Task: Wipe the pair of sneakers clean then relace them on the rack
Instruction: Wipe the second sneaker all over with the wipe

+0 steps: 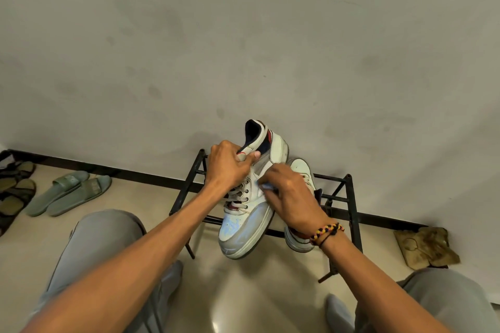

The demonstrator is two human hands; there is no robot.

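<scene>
A white low-top sneaker (250, 197) of smooth, scuffed leather-like material is held above the rack (351, 213), a black frame of thin metal bars. Its long axis runs from 12 to 6 o'clock: the rounded toe points toward 6 o'clock, the dark-lined heel collar toward 12. Pale laces are threaded through dark eyelets; red and navy trim is seen at the collar. The tongue area is grasped by the left hand (230, 163), fingers curled. The right hand (289, 197) is clenched round a small bluish cloth (266, 186), pressed to the shoe's side at 3 o'clock. The second sneaker (301, 170) lies on the rack at 3 o'clock, partly hidden. Green ridged slides (73, 192) lie at 9 o'clock.
</scene>
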